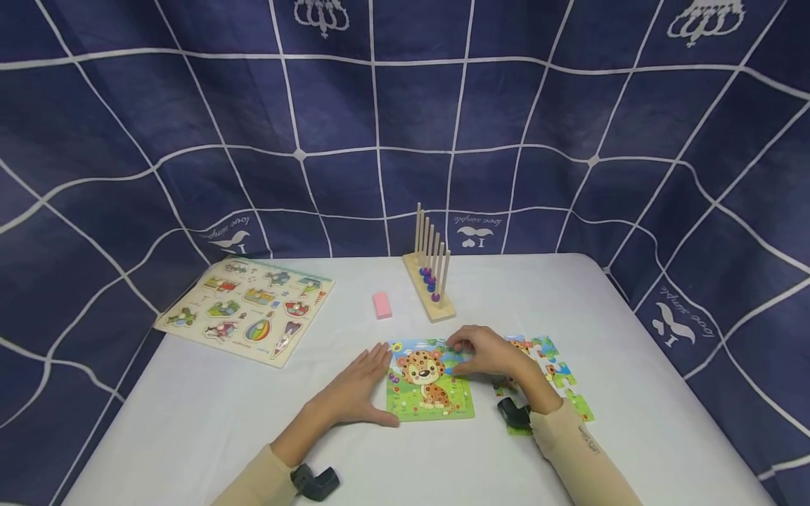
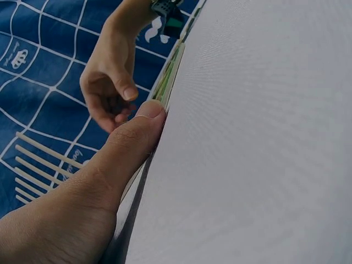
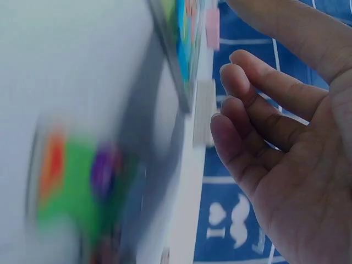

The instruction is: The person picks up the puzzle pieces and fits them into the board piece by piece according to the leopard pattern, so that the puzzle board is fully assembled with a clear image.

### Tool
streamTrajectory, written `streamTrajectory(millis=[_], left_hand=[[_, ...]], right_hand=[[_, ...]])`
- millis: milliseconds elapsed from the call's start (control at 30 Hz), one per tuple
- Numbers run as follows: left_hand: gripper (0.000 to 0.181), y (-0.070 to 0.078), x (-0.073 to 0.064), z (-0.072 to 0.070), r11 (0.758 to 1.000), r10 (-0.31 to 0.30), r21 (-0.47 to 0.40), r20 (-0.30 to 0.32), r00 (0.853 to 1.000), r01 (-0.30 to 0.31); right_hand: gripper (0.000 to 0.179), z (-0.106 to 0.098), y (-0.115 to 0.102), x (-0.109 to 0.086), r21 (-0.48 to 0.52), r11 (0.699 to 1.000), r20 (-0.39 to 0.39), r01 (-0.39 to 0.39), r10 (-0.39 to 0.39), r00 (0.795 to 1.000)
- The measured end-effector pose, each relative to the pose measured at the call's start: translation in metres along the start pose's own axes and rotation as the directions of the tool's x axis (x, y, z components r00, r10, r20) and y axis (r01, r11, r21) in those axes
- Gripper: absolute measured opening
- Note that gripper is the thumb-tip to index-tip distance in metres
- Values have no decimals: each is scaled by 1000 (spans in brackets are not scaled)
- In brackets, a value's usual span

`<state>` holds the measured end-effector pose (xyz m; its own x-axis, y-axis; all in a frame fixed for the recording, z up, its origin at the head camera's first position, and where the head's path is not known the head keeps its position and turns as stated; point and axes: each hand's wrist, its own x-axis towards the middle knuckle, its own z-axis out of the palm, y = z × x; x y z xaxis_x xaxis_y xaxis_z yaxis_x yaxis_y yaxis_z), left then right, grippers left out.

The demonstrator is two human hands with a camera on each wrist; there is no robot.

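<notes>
A square leopard-picture puzzle board (image 1: 436, 411) lies on the white table. My left hand (image 1: 354, 391) rests along its left side, thumb by the lower left corner and fingertips by the upper left; the left wrist view shows the thumb (image 2: 135, 132) against the board's edge. Over the board's upper right side is my right hand (image 1: 492, 353), which hides part of that edge. In the right wrist view its fingers (image 3: 275, 118) curl loosely with nothing between them. Several loose jigsaw pieces (image 1: 579, 405) lie under and beside the right forearm, partly hidden; one piece (image 3: 74, 184) looks blurred there.
Behind the board stands a wooden peg rack (image 1: 446, 310) with purple and blue beads low on its upright rods. A pink block (image 1: 382, 306) lies left of it. Farther left is a wooden vehicle puzzle board (image 1: 243, 344). Blue checked cloth (image 1: 418, 105) hangs around the table.
</notes>
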<state>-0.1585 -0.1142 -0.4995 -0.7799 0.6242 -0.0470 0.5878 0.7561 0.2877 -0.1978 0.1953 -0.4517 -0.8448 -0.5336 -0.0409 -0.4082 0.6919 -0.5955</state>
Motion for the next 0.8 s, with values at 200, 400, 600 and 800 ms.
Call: streamTrajectory(millis=[200,400,600,800], left_hand=[[129,2,-1,1,1000,6,-9,5,1000,-6],[129,3,-2,-1,1000,3,-6,7,1000,-3],[127,1,-2,-3,1000,10,10,9,1000,-10],[127,1,-2,-5,1000,8,-6,9,1000,-8]], right_hand=[[48,-15,23,-22,11,994,-60,-112,112,992],[47,-30,45,-39,25,985,-111,-169,171,979],[48,-43,66,-50,68,976,-103,-209,215,971],[50,-52,88,-55,73,971,-94,-227,234,968]])
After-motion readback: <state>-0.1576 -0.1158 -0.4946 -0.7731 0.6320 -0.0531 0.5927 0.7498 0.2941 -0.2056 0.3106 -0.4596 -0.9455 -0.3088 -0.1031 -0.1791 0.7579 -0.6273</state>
